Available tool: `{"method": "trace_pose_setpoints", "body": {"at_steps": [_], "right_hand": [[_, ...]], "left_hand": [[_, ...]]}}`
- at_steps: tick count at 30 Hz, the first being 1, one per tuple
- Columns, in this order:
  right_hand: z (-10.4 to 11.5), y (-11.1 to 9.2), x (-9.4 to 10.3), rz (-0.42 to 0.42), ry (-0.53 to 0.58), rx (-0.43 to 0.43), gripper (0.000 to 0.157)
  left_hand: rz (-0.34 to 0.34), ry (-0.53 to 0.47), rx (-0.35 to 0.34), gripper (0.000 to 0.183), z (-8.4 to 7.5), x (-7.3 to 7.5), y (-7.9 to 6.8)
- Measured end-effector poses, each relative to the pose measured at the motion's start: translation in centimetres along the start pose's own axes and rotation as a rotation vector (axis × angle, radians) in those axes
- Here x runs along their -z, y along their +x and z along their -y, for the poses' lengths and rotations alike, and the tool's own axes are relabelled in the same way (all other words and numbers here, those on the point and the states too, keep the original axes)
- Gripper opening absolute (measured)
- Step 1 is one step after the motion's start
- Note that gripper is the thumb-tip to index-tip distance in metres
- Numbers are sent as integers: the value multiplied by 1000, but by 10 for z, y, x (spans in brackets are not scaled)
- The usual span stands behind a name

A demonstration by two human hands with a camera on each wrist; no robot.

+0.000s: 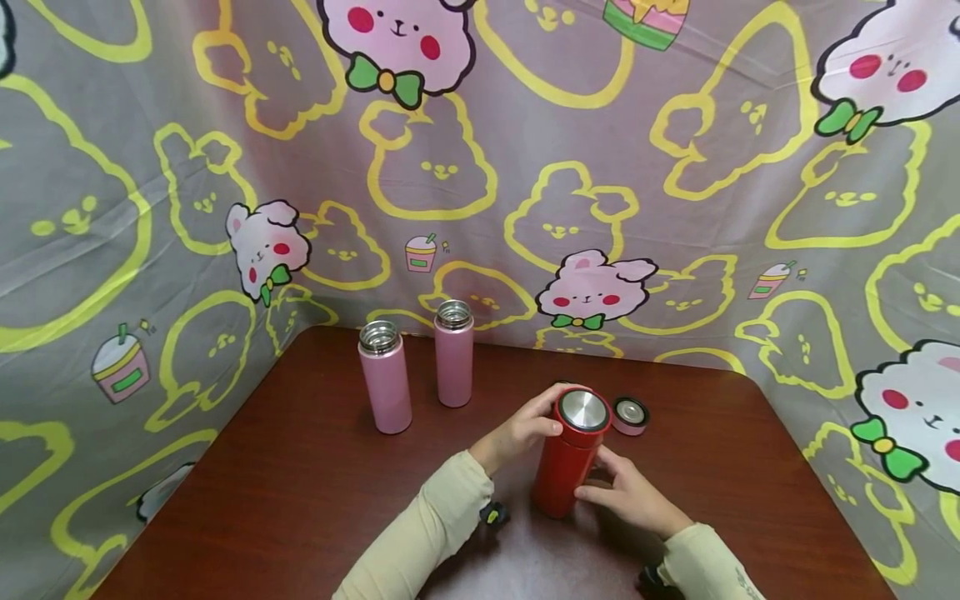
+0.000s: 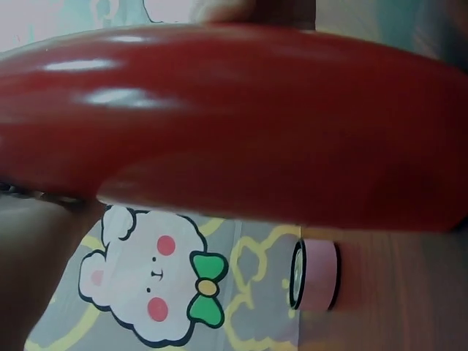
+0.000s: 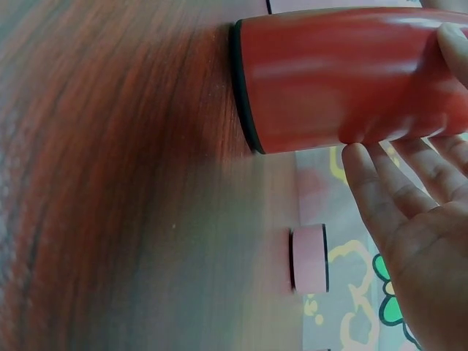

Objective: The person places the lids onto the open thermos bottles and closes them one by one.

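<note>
A red thermos flask with a silver-topped lid stands nearly upright between both hands. My left hand grips it near the top, thumb on the near side and fingers round the lid's far side. Lower down, my right hand holds the body between thumb and fingertips. The right wrist view shows those fingers along one side and the black-rimmed base right at the table. In the left wrist view the red body fills the upper half and hides most of the left hand.
Two pink flasks with bare steel mouths stand at the back left. Just beyond the red flask lies a pink lid, its inner side up. The brown table ends at a cartoon-print curtain behind and at both sides.
</note>
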State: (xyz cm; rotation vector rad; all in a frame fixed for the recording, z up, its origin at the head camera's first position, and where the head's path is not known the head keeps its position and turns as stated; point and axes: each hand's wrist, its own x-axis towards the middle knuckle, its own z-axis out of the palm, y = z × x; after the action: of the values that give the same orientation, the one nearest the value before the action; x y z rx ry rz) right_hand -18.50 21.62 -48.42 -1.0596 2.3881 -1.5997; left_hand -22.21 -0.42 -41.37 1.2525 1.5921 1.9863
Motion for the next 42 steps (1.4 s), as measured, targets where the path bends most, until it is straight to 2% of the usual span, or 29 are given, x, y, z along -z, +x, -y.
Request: {"method": "trace_pose_setpoints", "body": {"at_steps": [6, 10, 13, 16, 21, 31, 37, 42], "right_hand": [[2, 2, -2, -5, 11, -26, 54], [0, 1, -3, -12, 8, -27, 54], [-2, 2, -2, -16, -2, -7, 53], [-4, 2, -2, -18, -7, -3, 53], [-4, 1, -2, -17, -8, -38, 56], [-4, -1, -2, -13, 4, 20, 56], [-3, -2, -3, -14, 13, 53, 58], [-4, -1, -4, -23, 13, 72, 57]], "left_hand": [[-2, -110, 26, 66, 2, -1, 1], [13, -140, 21, 66, 2, 0, 1], [39, -126, 6, 65, 0, 1, 0], [39, -55, 2, 67, -4, 3, -1], [-41, 133, 53, 76, -13, 4, -6], [-196, 391, 111, 59, -25, -2, -13], [-251, 496, 107, 62, -28, -10, -12], [-280, 513, 107, 63, -27, -13, -12]]}}
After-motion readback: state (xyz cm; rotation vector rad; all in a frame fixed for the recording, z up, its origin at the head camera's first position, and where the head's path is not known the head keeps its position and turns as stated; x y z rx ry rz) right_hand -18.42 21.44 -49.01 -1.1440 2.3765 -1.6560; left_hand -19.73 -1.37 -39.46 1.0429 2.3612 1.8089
